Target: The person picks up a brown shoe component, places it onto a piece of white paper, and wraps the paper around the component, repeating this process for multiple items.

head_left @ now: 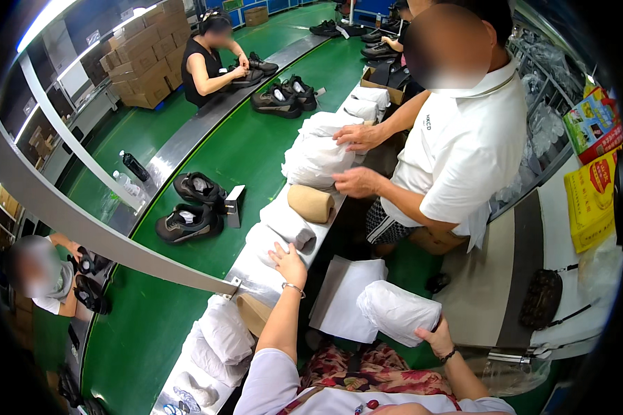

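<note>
My right hand (437,340) grips the end of a white paper-wrapped bundle (398,311), holding it off the ledge beside my lap. What is inside the wrapping is hidden. My left hand (289,266) rests with fingers spread on another white bundle (264,243), which lies on the narrow metal ledge (241,278) along the green belt. Just beyond it on the ledge are a white roll (289,225) and a tan paper roll (310,203). White sheets of paper (346,297) lie between my arms, partly under the held bundle.
A co-worker (457,145) in a white shirt stands at the right, hands by a large white bundle (318,155). Dark shoes (190,221) sit on the green belt (152,304) next to a small box (235,206). A grey metal beam (118,238) crosses at left. More white bundles (225,328) lie near me.
</note>
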The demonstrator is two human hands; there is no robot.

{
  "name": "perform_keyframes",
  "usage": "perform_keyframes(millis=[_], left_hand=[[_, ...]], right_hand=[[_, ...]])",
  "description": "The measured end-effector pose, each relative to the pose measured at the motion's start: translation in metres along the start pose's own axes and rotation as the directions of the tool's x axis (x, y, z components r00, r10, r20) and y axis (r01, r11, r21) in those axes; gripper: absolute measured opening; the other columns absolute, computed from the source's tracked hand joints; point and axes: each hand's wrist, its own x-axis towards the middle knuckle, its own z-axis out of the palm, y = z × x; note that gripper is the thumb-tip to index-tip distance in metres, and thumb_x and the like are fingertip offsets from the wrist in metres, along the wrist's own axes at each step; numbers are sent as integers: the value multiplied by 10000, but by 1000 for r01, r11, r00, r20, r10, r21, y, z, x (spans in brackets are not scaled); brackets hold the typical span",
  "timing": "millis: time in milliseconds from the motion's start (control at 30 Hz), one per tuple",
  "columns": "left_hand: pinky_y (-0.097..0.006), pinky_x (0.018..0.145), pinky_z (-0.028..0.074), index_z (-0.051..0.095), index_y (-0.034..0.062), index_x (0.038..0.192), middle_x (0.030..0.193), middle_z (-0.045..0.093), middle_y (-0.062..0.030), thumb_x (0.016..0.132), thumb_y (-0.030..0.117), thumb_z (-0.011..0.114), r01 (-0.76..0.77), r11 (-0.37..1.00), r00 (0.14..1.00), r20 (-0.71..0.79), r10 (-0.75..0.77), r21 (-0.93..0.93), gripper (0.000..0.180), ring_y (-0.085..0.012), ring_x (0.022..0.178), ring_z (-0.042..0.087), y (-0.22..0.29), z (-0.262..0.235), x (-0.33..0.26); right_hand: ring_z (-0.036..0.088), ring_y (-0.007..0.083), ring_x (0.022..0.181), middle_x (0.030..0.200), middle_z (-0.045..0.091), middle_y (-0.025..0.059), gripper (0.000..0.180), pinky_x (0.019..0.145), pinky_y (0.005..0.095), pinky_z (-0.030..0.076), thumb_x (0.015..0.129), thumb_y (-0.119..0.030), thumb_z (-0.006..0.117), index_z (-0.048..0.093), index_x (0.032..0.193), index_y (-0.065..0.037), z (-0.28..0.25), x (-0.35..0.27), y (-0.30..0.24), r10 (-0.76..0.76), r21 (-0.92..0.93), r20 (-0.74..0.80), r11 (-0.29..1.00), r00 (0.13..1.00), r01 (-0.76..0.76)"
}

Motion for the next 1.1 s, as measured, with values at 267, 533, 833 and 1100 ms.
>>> perform_keyframes(millis=[267,533,833,1100], left_hand=[[-490,1001,314,378,35,1295,1376,284,-255,784,-9,442,5,1000,987,-161,-6,-9,517,-493,1247,259,-1,28,4],[-463,1045,257,246,0,1337,1393,181,-283,633,22,674,236,971,924,-299,-236,-37,824,-483,1260,221,14,-7,-31],[-421,910,417,295,43,1323,1272,427,-157,817,385,624,437,-52,871,437,-226,-898,694,-264,1162,442,91,18,-192],[-404,968,389,406,9,1242,1210,516,-103,824,260,633,273,-534,926,369,-80,-800,538,-250,1102,512,186,-57,-173]], right_hand=[[478,189,1039,1135,487,95,753,911,316,380,603,-192,809,393,1200,3,-46,58,11,-24,-89,135,995,991,36],[474,190,1047,1149,482,104,785,918,318,373,589,-183,805,375,1217,7,-110,109,8,63,-146,349,989,935,-12],[474,185,1049,1148,471,98,716,902,326,399,658,-87,770,338,1225,-22,-50,131,-11,-166,91,420,986,892,141],[423,251,1168,1264,392,167,901,977,349,345,619,-224,801,260,1303,2,-10,105,-21,-320,-225,504,848,802,480]])
